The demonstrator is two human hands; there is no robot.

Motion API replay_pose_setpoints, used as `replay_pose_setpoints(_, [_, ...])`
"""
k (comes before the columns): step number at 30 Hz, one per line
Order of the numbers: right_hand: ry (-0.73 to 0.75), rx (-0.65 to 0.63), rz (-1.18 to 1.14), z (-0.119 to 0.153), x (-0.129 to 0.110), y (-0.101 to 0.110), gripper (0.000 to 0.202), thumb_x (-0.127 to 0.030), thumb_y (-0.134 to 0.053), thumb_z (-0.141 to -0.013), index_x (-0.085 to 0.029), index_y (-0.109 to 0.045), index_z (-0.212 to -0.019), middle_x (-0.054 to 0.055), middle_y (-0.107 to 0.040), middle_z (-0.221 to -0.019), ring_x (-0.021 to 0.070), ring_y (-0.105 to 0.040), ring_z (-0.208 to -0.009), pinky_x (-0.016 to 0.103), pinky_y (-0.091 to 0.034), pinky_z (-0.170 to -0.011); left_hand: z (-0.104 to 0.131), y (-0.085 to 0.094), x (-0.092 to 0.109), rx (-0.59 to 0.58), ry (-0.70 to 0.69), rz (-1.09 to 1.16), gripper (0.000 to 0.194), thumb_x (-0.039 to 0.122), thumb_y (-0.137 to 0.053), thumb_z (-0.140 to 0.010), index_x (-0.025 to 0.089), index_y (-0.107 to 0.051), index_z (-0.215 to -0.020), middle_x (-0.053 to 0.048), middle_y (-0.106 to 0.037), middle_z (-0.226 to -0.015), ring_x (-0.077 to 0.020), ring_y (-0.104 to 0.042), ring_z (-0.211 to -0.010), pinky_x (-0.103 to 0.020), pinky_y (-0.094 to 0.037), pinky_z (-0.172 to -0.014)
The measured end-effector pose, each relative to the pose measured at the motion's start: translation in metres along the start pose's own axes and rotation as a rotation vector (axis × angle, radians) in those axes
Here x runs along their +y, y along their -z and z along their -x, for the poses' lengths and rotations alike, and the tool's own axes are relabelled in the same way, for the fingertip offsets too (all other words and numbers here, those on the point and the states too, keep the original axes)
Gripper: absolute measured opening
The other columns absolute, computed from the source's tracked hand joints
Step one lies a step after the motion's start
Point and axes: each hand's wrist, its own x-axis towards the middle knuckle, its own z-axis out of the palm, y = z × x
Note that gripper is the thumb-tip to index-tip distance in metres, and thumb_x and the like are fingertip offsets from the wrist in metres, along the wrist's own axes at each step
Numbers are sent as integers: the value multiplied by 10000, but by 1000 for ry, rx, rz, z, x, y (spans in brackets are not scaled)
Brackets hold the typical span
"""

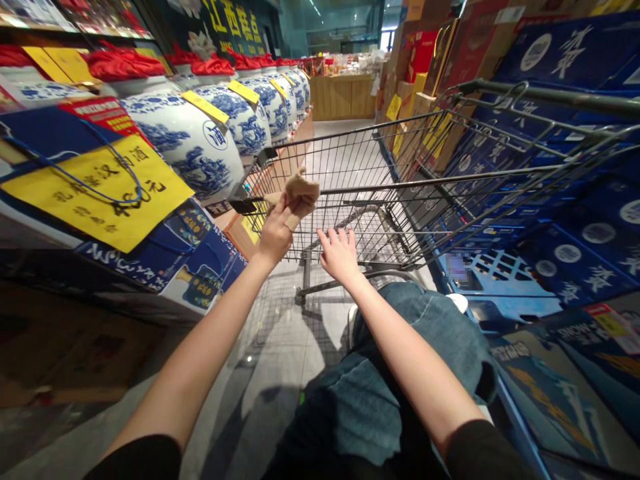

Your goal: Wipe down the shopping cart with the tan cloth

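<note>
A wire shopping cart (350,160) stands in the aisle in front of me, its dark metal basket empty where the mesh lets me see in. My left hand (277,230) is closed on a crumpled tan cloth (303,193), which lies against the cart's near top rim at the left corner. To the right of it, my right hand (340,255) has its fingers spread and holds nothing. Its fingertips are close to the near side of the basket, below the rim; whether they touch the wires I cannot tell.
Blue-and-white jars (195,147) with red cloth tops line the left side, behind a blue gift box (165,267) with a yellow price sign (113,190). Stacked blue cartons (575,247) and a blue plastic pallet (515,280) flank the right. A wooden counter (345,98) stands far ahead.
</note>
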Motion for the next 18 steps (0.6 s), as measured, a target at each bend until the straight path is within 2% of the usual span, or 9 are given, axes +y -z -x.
replay_pose_setpoints(4, [32,-18,0,1,5,1,630,-230,-531,-930,-171,-458,-1553,168,-520,-1540,364,-418,-1403,611,-210,-1246,2,-15,9,-217,-151,43,462,105,-357,-1025,195,-652,-1369,-106,-674,-1409,-214,-396,-1526,-428,-389,-1239])
replay_pose_setpoints(6, [39,-28,-3,1,6,0,627,-232,-534,-928,-181,-469,-1550,160,-487,-1576,365,-389,-1435,610,-192,-1257,6,-15,11,-265,-210,50,442,104,-364,-1038,194,-647,-1365,-114,-673,-1408,-207,-408,-1517,-440,-391,-1234])
replay_pose_setpoints(8, [29,-28,-6,1,6,-2,639,-239,-535,-929,-187,-457,-1561,153,-477,-1586,368,-389,-1434,616,-180,-1259,2,-8,14,-259,-233,37,444,108,-367,-1048,214,-614,-1401,-104,-660,-1428,-200,-381,-1529,-468,-357,-1252])
replay_pose_setpoints(12, [9,-14,-7,0,5,-4,668,-235,-536,-928,-194,-418,-1584,161,-513,-1554,361,-423,-1395,633,-181,-1245,-29,8,20,-182,-206,-20,491,108,-324,-1064,256,-537,-1481,-68,-612,-1492,-172,-269,-1569,-476,-244,-1308])
replay_pose_setpoints(15, [28,-14,-14,0,6,-3,675,-223,-532,-921,-184,-413,-1584,169,-519,-1551,359,-433,-1391,628,-191,-1244,-46,7,26,-184,-214,-28,488,93,-311,-1063,223,-548,-1469,-76,-593,-1510,-156,-246,-1571,-424,-276,-1303])
replay_pose_setpoints(18, [34,-24,-35,1,9,-3,648,-203,-541,-901,-179,-471,-1544,144,-485,-1590,355,-380,-1459,609,-190,-1258,-47,4,27,-271,-328,14,445,106,-342,-1066,209,-583,-1426,-87,-608,-1492,-164,-314,-1547,-420,-337,-1278])
